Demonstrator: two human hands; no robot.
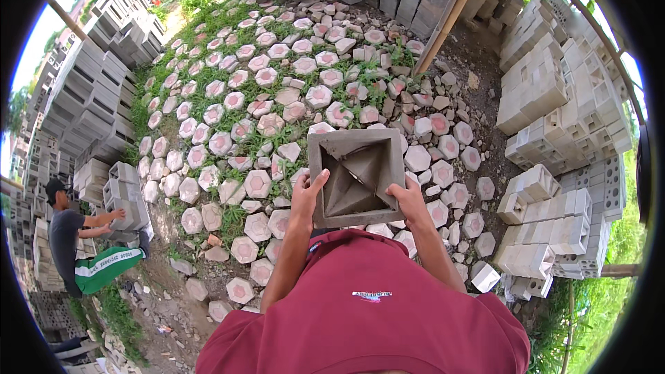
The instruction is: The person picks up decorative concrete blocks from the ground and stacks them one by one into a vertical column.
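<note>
Concrete block [358, 176] carried at chest height, one hand on each side.

My left hand [307, 196] clamps the block's left edge with the thumb hooked over the rim, and my right hand [407, 201] grips the lower right corner the same way, so both are pressed tight onto it. It is a square grey casting with a recessed pyramid pattern, held out in front of my red shirt [367, 305] above the pink hexagonal pavers [258, 183] spread over the grass. I judge this as the carrying step. Next I would need a steady walk over the uneven pavers to the stacked pale blocks [554, 131] on my right. Another person [76, 242] handles a block at far left.
</note>
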